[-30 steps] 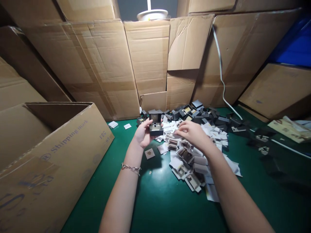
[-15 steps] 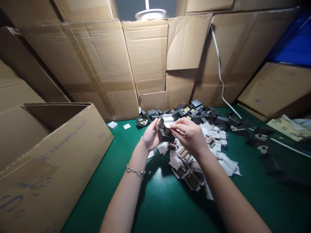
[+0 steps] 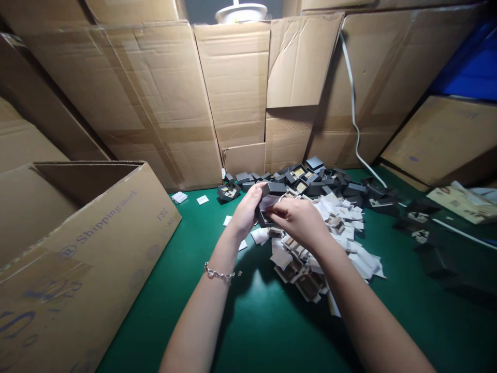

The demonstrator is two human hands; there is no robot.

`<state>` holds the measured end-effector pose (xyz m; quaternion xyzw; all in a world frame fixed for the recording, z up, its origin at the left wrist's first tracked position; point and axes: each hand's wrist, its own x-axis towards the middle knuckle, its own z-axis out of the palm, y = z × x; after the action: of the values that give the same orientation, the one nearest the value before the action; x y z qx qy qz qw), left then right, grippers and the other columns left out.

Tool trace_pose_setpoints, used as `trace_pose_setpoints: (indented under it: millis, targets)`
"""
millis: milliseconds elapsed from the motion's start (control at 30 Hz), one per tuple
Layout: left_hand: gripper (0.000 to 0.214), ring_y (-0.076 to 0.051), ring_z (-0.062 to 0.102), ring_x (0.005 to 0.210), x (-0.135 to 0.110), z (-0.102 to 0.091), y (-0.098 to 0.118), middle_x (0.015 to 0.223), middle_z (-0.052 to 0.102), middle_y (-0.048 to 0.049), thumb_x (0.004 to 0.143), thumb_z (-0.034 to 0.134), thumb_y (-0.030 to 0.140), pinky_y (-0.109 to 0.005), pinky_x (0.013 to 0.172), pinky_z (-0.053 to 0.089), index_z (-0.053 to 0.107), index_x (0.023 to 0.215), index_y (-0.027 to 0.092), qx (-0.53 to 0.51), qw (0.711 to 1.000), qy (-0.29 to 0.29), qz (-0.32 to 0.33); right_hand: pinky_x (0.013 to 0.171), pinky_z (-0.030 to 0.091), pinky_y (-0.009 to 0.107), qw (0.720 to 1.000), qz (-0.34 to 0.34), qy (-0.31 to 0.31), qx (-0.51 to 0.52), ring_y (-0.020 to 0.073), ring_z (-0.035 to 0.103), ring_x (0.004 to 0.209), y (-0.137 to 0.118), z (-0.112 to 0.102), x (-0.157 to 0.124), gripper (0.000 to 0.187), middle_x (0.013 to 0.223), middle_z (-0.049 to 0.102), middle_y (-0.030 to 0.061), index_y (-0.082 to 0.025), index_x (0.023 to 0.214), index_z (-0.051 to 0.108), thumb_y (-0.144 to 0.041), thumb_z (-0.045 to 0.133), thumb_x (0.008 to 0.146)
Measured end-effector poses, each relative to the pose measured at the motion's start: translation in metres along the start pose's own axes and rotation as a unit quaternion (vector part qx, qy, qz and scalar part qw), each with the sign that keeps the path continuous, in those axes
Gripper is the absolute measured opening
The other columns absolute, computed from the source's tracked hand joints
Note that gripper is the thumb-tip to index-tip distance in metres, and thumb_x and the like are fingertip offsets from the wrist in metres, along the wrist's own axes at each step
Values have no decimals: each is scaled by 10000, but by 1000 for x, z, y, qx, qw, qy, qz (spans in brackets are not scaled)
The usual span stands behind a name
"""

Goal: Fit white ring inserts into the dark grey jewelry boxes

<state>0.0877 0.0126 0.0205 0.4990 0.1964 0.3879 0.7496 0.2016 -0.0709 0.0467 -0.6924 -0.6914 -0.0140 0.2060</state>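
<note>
My left hand grips a small dark hinged box from its left side, lid tipped forward. My right hand is closed at the box's right side, fingertips pressing a white insert into its opening. Both hands hover over a green table, just in front of a heap of white and grey card inserts. Behind that lies a pile of more small dark boxes, some open. A chain bracelet sits on my left wrist.
A large open shipping carton lies on its side at the left. Flattened cardboard sheets wall the back. A white cable runs down at the right. Two loose white inserts lie near the carton. Printed bags sit far right.
My right hand left the insert heap with a white insert and met the box in my left hand. The box has drawn nearer and its lid has tipped down.
</note>
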Motion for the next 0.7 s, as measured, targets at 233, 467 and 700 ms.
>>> trace_pose_setpoints:
  millis: [233, 467, 700]
  targets:
    - [247, -124, 571, 956, 4, -2, -7, 1080, 619, -22, 895, 453, 338, -209, 829, 445, 607, 1019, 190, 4, 1000, 4, 18, 610, 284, 275, 997, 21, -47, -49, 167, 572, 801, -1, 0, 1, 215, 905, 659, 21, -242, 944, 719, -330, 525, 912]
    - [226, -138, 557, 1077, 5, -4, -7, 1171, 607, -37, 891, 474, 279, -196, 862, 453, 612, 1031, 165, 9, 1000, 26, -14, 597, 279, 266, 993, 19, -117, -14, 153, 569, 762, -3, -5, 0, 238, 849, 662, 1, -245, 881, 712, -286, 481, 919]
    - [404, -209, 636, 934, 2, 5, 7, 978, 652, -108, 926, 302, 401, -376, 908, 525, 566, 1065, 129, -108, 987, 87, -86, 667, 370, 240, 976, 6, -115, 186, 150, 571, 787, 1, -5, -4, 356, 928, 652, 7, -239, 1117, 622, -461, 565, 844]
